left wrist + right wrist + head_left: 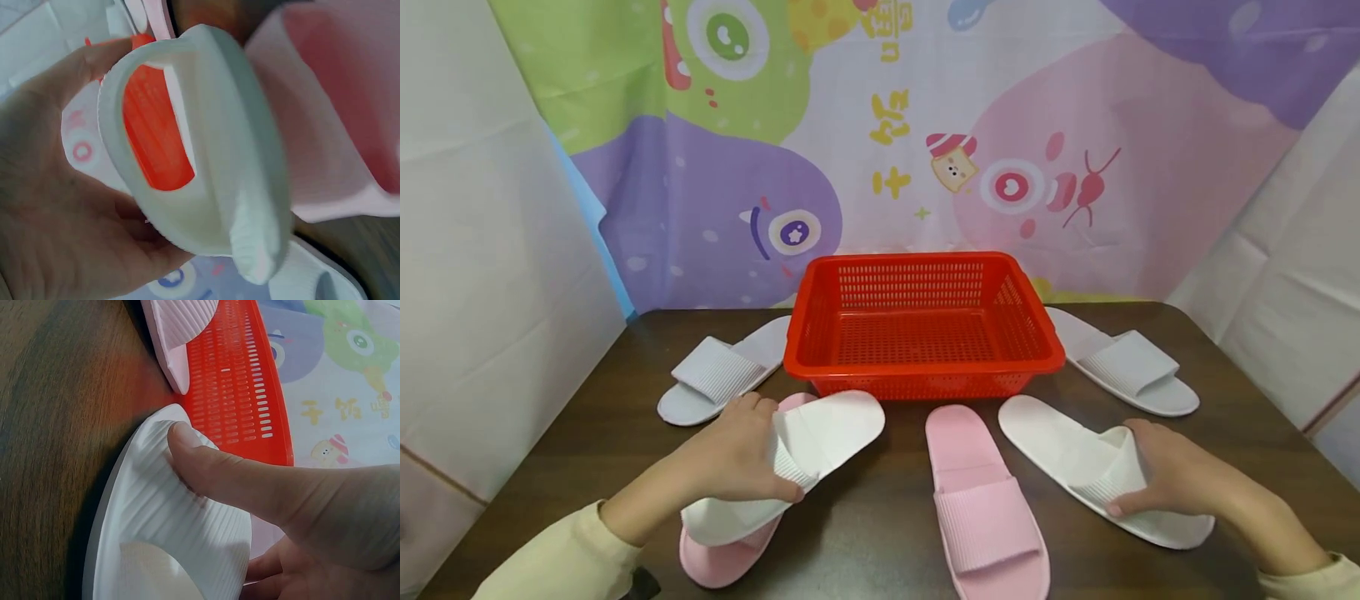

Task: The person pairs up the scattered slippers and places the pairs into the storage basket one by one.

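My left hand [737,458] grips a white slipper [846,425] across its ribbed strap. That slipper is held over a pink slipper [718,567], which it partly hides. Seen from its heel or toe end in the left wrist view, the white slipper [250,144] has its strap opening facing the camera. On the right, my right hand [1176,471] holds another white slipper [1048,433] by the strap, thumb on the ribbed side. In the right wrist view this slipper [144,487] is close to the wooden surface; whether it touches cannot be told.
A red plastic basket [925,369] stands at the table's back middle. A second pink slipper [988,525] lies between my hands. White slippers lie left [718,371] and right [1131,362] of the basket. A cartoon-printed curtain [880,225] hangs behind the brown table [880,550].
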### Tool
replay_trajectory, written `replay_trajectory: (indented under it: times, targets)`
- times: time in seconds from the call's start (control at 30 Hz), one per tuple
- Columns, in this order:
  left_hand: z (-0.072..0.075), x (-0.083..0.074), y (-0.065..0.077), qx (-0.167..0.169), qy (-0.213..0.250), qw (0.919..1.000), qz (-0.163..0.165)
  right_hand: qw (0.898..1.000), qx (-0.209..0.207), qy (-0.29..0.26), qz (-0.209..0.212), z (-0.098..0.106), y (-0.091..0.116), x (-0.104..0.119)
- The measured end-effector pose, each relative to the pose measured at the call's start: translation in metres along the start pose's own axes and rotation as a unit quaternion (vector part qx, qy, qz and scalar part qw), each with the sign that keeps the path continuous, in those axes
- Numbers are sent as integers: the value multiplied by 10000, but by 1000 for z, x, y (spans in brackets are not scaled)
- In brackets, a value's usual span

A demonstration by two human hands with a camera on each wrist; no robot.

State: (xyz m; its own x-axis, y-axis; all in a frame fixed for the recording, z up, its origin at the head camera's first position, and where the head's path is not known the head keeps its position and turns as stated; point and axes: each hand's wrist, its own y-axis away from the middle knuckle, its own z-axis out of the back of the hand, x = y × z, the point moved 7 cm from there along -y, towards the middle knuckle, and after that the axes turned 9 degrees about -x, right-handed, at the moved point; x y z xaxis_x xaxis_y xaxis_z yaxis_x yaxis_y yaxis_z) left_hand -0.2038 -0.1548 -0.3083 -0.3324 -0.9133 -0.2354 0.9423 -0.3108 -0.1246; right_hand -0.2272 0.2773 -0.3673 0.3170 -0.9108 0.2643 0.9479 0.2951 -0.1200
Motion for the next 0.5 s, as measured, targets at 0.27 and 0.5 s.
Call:
replay_trajectory:
  times: [0.27, 0.5]
  targets:
    - [-3, 22, 8, 106, 364, 9992, -99, 9998, -176, -28, 46, 1, 3, 1]
    - [-7, 29, 14, 123, 499, 9987, -34, 9997, -214, 6, -73, -1, 5, 2]
